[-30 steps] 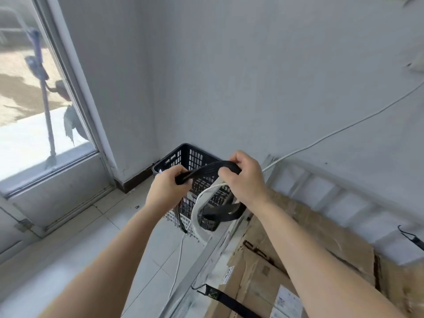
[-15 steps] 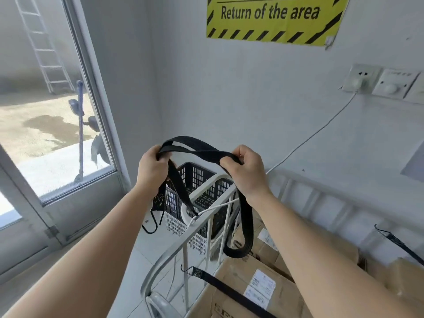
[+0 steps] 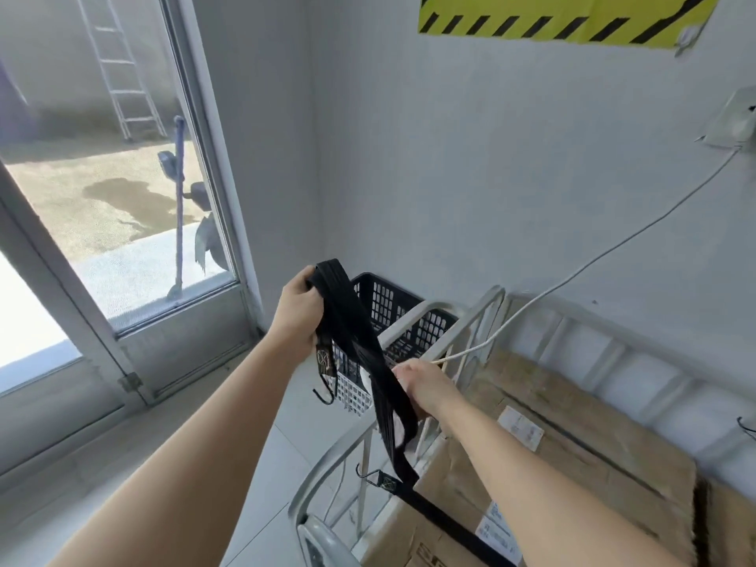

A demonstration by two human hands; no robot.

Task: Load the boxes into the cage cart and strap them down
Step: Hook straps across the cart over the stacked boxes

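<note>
My left hand (image 3: 296, 315) grips the top of a folded black strap (image 3: 355, 333) above the cart's corner. The strap hangs down in loose bands, and a metal hook (image 3: 326, 392) dangles at one end. My right hand (image 3: 423, 386) closes on the strap lower down, over the white cage cart rail (image 3: 409, 321). Brown cardboard boxes (image 3: 572, 435) with white labels fill the cart. A second black strap (image 3: 446, 525) lies across the front box, its hook (image 3: 370, 476) caught on the cart's side bars.
A black plastic crate (image 3: 392, 300) stands on the floor in the corner behind the cart. A white cable (image 3: 613, 247) runs from a wall socket (image 3: 736, 120) down to the cart. A glass door (image 3: 102, 178) is at the left, a yellow sign (image 3: 552, 18) above.
My right hand has slid down the strap from level with the left hand to lower, near the cart rail. The strap now hangs straighter between the hands. The view shifted slightly.
</note>
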